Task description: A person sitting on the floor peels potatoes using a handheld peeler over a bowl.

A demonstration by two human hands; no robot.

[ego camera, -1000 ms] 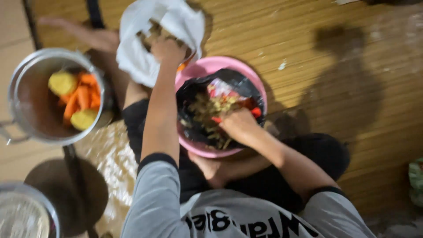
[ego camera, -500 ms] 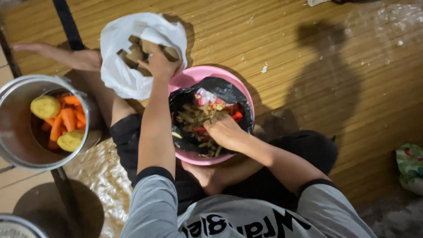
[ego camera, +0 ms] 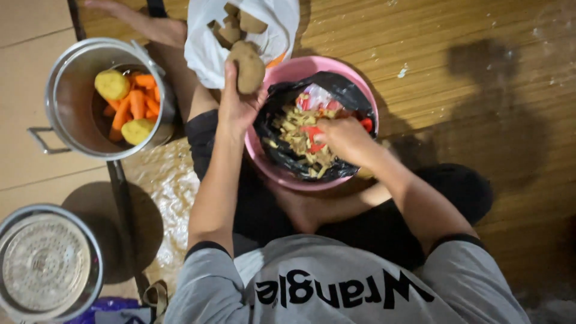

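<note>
My left hand (ego camera: 235,107) grips an unpeeled brown potato (ego camera: 247,66) just outside the mouth of a white plastic bag (ego camera: 210,42) that holds more potatoes. My right hand (ego camera: 343,139) rests over a pink basin (ego camera: 312,67) lined with a black bag (ego camera: 348,90) full of vegetable peelings, fingers closed around a red-handled tool (ego camera: 312,135) that is mostly hidden. The basin sits on the floor between my legs.
A steel pot (ego camera: 72,78) at the left holds peeled potatoes (ego camera: 111,84) and carrots (ego camera: 137,102). A second round steel vessel (ego camera: 45,264) stands at the lower left. My bare foot (ego camera: 144,21) stretches beside the bag. Wooden floor boards (ego camera: 468,72) lie to the right.
My left hand was inside the white bag; it has now come out toward the basin with a potato in it. My right hand stays over the peelings.
</note>
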